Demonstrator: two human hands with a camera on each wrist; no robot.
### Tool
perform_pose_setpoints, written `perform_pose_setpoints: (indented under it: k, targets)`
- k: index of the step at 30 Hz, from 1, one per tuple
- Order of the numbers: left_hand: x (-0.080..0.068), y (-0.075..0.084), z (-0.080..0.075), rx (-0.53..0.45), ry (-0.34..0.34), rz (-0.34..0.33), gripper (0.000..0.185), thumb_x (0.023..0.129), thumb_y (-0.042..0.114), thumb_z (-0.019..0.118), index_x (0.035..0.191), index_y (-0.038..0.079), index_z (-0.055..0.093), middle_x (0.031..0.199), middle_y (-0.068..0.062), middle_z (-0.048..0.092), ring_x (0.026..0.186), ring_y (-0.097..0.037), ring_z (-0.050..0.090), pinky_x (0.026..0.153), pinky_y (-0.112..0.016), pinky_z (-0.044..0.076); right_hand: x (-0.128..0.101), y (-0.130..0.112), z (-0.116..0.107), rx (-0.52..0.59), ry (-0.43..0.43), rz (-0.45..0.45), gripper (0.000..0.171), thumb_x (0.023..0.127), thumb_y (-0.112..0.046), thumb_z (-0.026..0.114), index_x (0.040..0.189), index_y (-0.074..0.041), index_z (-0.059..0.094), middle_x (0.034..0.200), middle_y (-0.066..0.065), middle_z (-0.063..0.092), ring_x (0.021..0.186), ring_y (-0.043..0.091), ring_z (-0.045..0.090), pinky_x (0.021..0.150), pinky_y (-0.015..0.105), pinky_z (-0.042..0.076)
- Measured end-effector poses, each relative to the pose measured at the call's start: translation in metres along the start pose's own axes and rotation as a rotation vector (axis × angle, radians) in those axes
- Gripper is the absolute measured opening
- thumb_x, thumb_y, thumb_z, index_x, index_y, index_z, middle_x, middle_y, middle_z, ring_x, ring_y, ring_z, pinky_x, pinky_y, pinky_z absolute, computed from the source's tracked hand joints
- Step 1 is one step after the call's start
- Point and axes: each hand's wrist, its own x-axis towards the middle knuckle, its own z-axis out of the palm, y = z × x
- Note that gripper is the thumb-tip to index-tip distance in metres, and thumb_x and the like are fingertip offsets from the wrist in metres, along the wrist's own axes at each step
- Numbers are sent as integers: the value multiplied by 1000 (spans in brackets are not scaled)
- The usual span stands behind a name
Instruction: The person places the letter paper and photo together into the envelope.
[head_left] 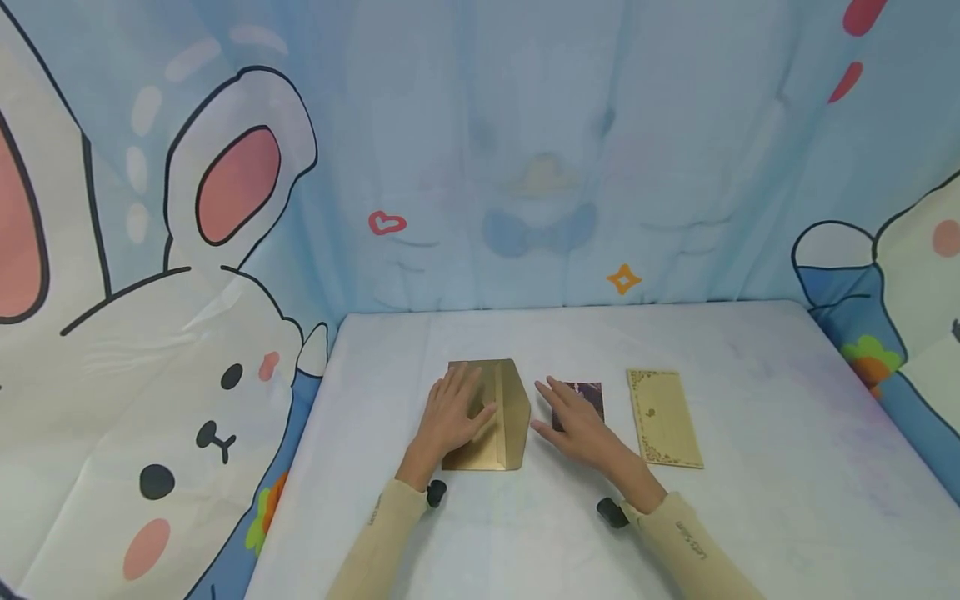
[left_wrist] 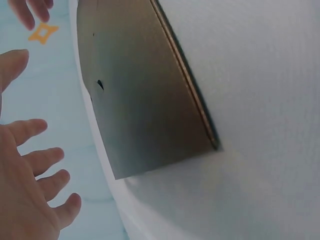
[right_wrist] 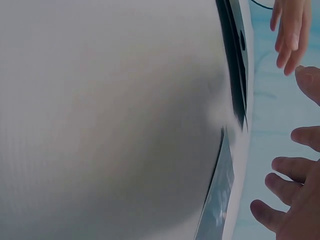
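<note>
Flat hands over gold envelope and photo
Left hand (head_left: 452,412) is lying on the envelope (head_left: 491,417), fingers straight; right hand (head_left: 579,425) is resting, fingers released, on the dark photo (head_left: 587,395).

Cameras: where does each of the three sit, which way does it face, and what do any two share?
Head: above, facing forward and down at the table; both forearms, left hand flat on gold envelope, right hand over dark photo.
Left wrist: low by the left hand, facing the gold envelope.
Right wrist: low by the right hand, facing the tabletop.
Shared: head and left wrist both show the envelope.
</note>
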Motion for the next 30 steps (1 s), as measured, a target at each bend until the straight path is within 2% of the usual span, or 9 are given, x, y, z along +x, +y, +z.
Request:
perform_pose_setpoints:
  k: [8,11,19,30]
  targets:
    - [1,3,4,-48,-3,27,70,100,45,54,158,11,33,165,-19,26,151,-43,25,119,-59,25,5,-8,16,-19,24,-131,69,95,-29,69,150,1,42,153,31,40,140,52,39,109,67,35]
    - [2,5,6,-45,-6,39,69,100,41,55,158,11,33,164,-20,27,151,-42,25,120,-58,25,7,-11,21,-29,15,-149,69,94,-30,69,150,2,42,153,30,41,140,51,40,110,66,35]
    - [6,9,8,-11,-59,23,68,102,48,49,158,13,32,165,-17,27,154,-39,22,122,-56,21,15,-16,29,-53,-42,-142,69,98,-36,64,152,-1,40,157,26,37,144,47,37,113,66,31]
    - [9,12,17,67,-106,25,72,100,57,48,158,16,34,164,-16,28,153,-38,23,122,-57,21,17,-17,33,-74,-97,-134,68,98,-34,63,152,0,39,155,30,36,143,47,38,110,70,32]
